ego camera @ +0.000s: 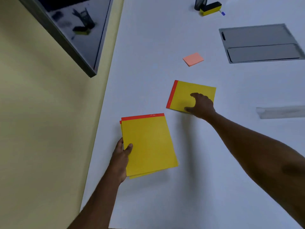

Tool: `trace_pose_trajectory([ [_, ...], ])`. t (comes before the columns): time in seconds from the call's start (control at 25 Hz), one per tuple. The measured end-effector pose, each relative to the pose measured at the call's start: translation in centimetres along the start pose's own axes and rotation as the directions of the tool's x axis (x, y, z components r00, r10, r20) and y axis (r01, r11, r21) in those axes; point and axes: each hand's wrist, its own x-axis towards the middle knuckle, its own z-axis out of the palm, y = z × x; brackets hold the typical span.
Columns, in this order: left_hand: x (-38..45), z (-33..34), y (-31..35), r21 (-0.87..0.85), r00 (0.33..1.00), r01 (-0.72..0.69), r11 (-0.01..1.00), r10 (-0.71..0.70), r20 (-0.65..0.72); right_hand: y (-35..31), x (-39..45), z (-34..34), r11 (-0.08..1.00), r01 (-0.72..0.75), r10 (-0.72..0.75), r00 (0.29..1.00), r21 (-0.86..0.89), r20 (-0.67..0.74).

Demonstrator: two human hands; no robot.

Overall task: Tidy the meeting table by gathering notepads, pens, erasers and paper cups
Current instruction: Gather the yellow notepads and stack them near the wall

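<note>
While left hand (pixel 121 156) grips pads (pixel 148 144) — red binding (pixel 142 116) far-side.

You will find no readable text, label, brand, number or sign anywhere in the head view. The red binding strip of the near yellow notepad stack (pixel 149 144) carries a few small pale marks near its right end, but you cannot resolve them into characters. The far yellow notepad (pixel 183 95), the pink sticky-note pad (pixel 193 59), the yellow-and-black eraser (pixel 210 8) and the grey panel (pixel 260 43) set into the bench (pixel 214 187) show plain, unmarked surfaces.
</note>
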Motion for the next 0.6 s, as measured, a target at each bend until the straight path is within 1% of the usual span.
trace_pose_trajectory([
  [0.04,1.6,0.3,0.2,-0.014,1.000,0.024,1.000,-0.024,-0.007,0.2,2.7,0.0,0.999,0.005,-0.003,0.999,-0.046,0.033],
  [0.08,1.3,0.3,0.4,-0.022,1.000,0.027,0.999,-0.027,-0.013,0.4,3.5,-0.2,0.995,0.000,0.005,0.999,-0.101,0.042],
  [0.2,3.9,0.9,1.1,-0.032,0.998,0.047,0.998,-0.048,-0.043,1.6,9.8,-1.0,0.967,-0.027,0.067,0.987,-0.254,0.150],
  [0.24,4.9,1.0,1.3,-0.036,0.998,0.049,0.998,-0.050,-0.046,2.0,11.1,-0.8,0.954,-0.024,0.091,0.973,-0.298,0.210],
  [0.32,5.0,1.0,1.5,-0.058,0.998,0.029,0.998,-0.032,-0.049,2.6,11.8,-0.4,0.918,-0.002,0.119,0.955,-0.395,0.271],
  [0.44,7.1,0.8,1.8,-0.090,0.998,0.016,0.996,-0.022,-0.063,3.3,13.7,-0.2,0.895,0.000,0.136,0.953,-0.447,0.272],
  [0.6,7.8,1.0,1.4,-0.114,0.998,0.008,0.993,-0.015,-0.060,3.8,14.2,-0.5,0.885,-0.009,0.150,0.952,-0.466,0.266],
])
